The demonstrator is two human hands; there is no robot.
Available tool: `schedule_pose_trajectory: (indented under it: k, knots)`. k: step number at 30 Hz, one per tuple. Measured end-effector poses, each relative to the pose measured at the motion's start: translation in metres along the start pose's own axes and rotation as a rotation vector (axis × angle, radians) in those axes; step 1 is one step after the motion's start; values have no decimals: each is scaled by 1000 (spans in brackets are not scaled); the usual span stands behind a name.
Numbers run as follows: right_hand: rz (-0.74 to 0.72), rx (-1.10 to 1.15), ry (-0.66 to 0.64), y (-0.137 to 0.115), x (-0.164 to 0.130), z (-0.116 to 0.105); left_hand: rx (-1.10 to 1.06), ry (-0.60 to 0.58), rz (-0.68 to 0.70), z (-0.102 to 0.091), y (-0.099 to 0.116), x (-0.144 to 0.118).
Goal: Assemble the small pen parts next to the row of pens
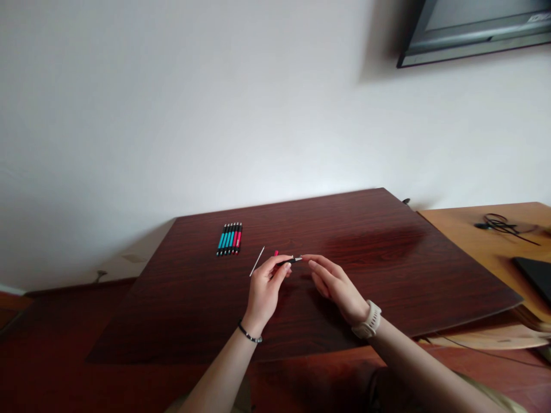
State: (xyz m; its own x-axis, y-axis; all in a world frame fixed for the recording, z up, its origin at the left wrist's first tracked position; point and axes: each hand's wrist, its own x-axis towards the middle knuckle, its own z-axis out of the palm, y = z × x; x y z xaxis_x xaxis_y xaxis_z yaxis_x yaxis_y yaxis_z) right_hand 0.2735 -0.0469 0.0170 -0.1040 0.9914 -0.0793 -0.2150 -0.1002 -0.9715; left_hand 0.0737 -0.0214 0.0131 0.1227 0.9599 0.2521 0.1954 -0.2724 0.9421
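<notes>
My left hand pinches the black grip section of a pen, its silver tip pointing right. At that tip is my right hand, thumb and index finger drawn close together; whatever they hold is too small to make out. Just beyond my left fingers lies a pink pen barrel, partly hidden by the hand. A thin white ink refill rests slantwise on the table to the left of my left hand.
Several blue and pink pens lie in a side-by-side row on the dark wooden table. To the right, a lighter desk carries a black cable and a dark flat object. A wall screen hangs above.
</notes>
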Motion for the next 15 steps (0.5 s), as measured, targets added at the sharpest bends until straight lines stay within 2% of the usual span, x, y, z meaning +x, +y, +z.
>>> schedule_pose_trajectory:
  k: [4, 9, 15]
  knots:
    - [-45, 139, -1, -1, 1, 0, -17, -11, 3, 1, 1, 0]
    - [31, 21, 9, 7, 8, -5, -15, -6, 0, 1, 0, 0]
    - [-41, 73, -38, 0, 6, 0, -9, -5, 22, 2, -1, 0]
